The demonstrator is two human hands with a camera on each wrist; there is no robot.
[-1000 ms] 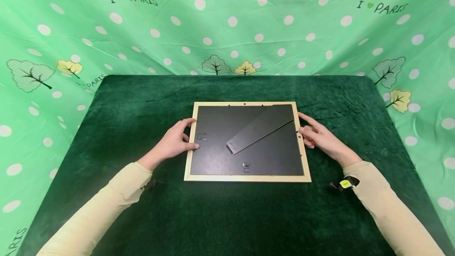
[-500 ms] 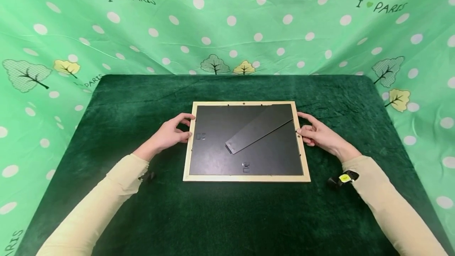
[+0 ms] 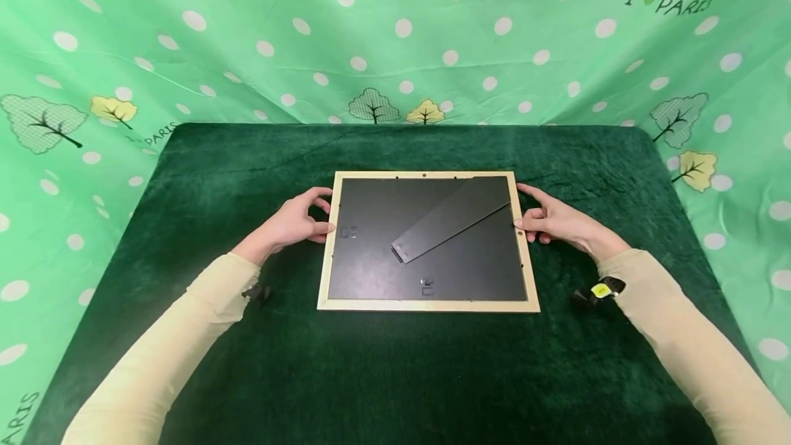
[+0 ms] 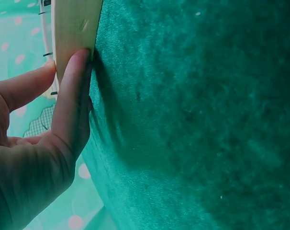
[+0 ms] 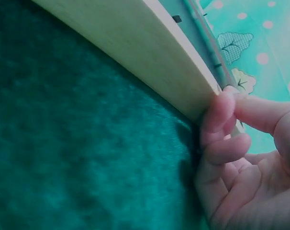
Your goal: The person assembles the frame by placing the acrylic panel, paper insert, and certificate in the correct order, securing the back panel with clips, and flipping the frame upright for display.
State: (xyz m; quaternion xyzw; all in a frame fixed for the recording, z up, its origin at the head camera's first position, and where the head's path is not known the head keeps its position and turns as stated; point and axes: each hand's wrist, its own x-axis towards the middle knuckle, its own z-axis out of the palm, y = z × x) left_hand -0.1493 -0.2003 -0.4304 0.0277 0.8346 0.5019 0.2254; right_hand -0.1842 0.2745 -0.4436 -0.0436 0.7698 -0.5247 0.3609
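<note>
A picture frame (image 3: 426, 305) with a pale wood rim lies face down on the table. Its black backboard (image 3: 371, 273) faces up, with a slanting stand leg (image 3: 448, 225) folded flat against it. My left hand (image 3: 293, 220) holds the left side, the thumb at the rim's top edge and fingers along the outer side. In the left wrist view, a fingertip of the left hand (image 4: 37, 163) presses the wooden side. On the opposite side, my right hand (image 3: 559, 218) pinches the rim, its thumb on top. The right wrist view has curled fingers of the right hand (image 5: 255, 184) against the wood.
Dark green velvety cloth (image 3: 420, 376) covers the table around the frame. A light green curtain (image 3: 402, 26) with white dots and printed trees hangs behind and at both sides. Small metal hangers (image 3: 427, 286) are fixed to the backboard.
My left thumb has drawn back from the backboard's edge to the rim, and the left hand has shifted slightly away along the side. The right hand keeps its place; the frame barely moves.
</note>
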